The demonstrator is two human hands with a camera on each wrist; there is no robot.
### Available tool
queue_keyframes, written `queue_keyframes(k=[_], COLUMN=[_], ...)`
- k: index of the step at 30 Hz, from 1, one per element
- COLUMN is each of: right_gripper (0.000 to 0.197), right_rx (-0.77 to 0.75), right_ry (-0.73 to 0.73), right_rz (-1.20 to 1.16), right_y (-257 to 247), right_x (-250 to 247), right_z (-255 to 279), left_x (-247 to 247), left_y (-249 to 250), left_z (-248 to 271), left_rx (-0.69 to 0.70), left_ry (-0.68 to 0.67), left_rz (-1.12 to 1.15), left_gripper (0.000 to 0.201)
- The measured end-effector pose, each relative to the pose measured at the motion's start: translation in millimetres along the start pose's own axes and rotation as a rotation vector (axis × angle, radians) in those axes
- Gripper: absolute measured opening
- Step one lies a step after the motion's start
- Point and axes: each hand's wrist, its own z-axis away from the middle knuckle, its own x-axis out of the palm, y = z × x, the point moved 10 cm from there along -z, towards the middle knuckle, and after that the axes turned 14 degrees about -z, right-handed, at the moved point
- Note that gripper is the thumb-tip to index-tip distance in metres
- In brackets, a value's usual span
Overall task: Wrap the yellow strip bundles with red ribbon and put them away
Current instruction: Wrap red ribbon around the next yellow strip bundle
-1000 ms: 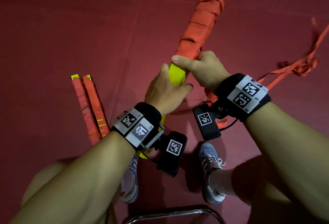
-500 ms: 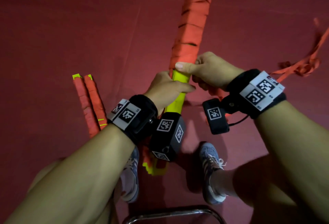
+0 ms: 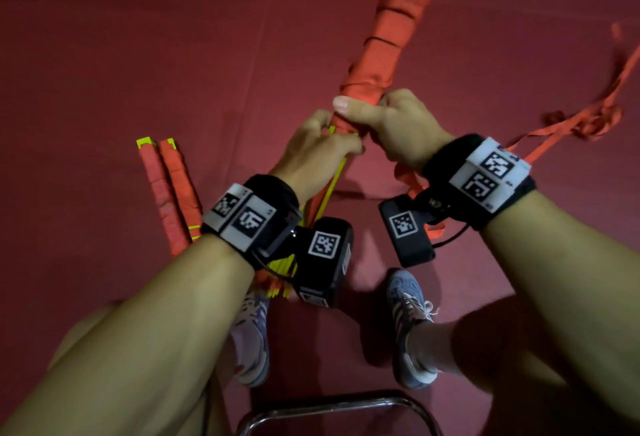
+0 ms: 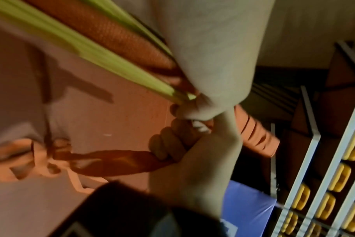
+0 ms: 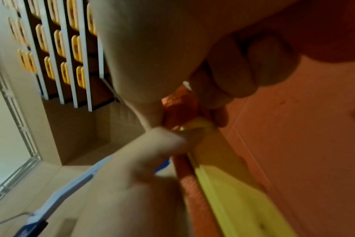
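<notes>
Left grip (image 3: 322,151) closed round the bare yellow part of the yellow strip bundle (image 3: 334,176), just below where the wrap ends. Right grip (image 3: 398,127) closed on the same bundle at the lower edge of the wrap, thumb laid across the top, hands touching. Bundle held up off the floor (image 3: 104,55), slanting away from the person and to the right. Its far part is covered in turns of red ribbon (image 3: 391,37); the near end is bare, with loose yellow tips by the left wrist.

Left wrist view: the ribbon tail (image 4: 116,162) comes out from under the right hand's curled fingers (image 4: 172,144) and ends in a tangled heap on the floor. Head view: that slack trails off to the right (image 3: 571,127). Right wrist view is blurred, with yellow strips and ribbon close to the lens.

Two wrapped bundles (image 3: 169,193) lie side by side on the floor left of the hands, touching, yellow tips showing at the far ends. Shoes (image 3: 412,325) under the hands, metal chair frame (image 3: 332,404) at the bottom edge. Rack with yellow items (image 5: 59,38) in the background
</notes>
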Motion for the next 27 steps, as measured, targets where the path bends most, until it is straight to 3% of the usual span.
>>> queue_keyframes(k=[2, 5, 7, 14, 18, 20, 22, 25, 27], right_gripper=[0.055, 0.048, 0.046, 0.059, 0.057, 0.061, 0.065, 0.061, 0.052], right_rx=[-0.027, -0.001, 0.016, 0.038, -0.120, -0.171, -0.144, -0.133, -0.179], right_ry=[-0.061, -0.142, -0.187, -0.093, -0.047, 0.007, 0.096, 0.125, 0.072], right_rz=[-0.169, -0.359, -0.395, -0.213, 0.119, 0.323, 0.324, 0.131, -0.074], right_y=[-4, -4, -2, 3, -2, -4, -1, 2, -4], right_x=[0, 4, 8, 6, 10, 14, 8, -3, -6], right_z=[1, 2, 3, -5, -7, -3, -1, -5, -6], left_x=[2, 24, 29, 2, -18, -18, -7, -1, -5], left_y=[2, 3, 3, 0, -9, -10, -5, 1, 5], left_z=[-1, 11, 15, -2, -5, -5, -2, 0, 1], left_rx=[0.018, -0.049, -0.070, 0.068, -0.002, -0.022, 0.018, 0.074, 0.109], left_ry=[-0.090, -0.359, -0.401, -0.007, 0.187, 0.204, 0.151, 0.078, 0.030], left_rz=[0.141, 0.297, 0.366, 0.250, 0.011, -0.109, -0.192, -0.184, 0.020], left_gripper=[0.049, 0.019, 0.020, 0.010, 0.018, 0.024, 0.039, 0.052, 0.055])
